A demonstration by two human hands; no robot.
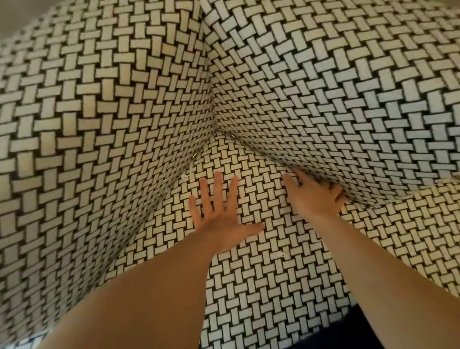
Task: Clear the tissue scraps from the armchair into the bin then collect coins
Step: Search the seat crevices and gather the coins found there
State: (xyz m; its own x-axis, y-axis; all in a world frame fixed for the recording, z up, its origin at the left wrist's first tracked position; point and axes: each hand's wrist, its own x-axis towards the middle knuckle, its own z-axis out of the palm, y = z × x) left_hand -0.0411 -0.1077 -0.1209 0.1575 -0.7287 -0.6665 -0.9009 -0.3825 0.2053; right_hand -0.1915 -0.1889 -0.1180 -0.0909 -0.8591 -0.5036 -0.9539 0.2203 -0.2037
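Black-and-white basket-weave fabric covers the whole armchair. Left hand lies flat on the seat, fingers straight and spread, holding nothing. Right hand has its fingertips pushed into the crease where the seat meets the right side panel. The tips are hidden, so can't tell if it grips anything.

One tissue scrap sits at the left crease, just beyond the left fingertips, untouched. A smaller white fleck lies on the open seat between the forearms, probably tissue too.

Judgement: the scraps are featherweight and soft, tear easily and snag on the textured weave. Sweeping would likely shred them, so pinch each at its bulk with thumb and forefinger. The tissue scrap looks slightly stretched along the crease line, but it's too small to call an axis firmly. The fleck has no readable direction. No coins or bin in view.
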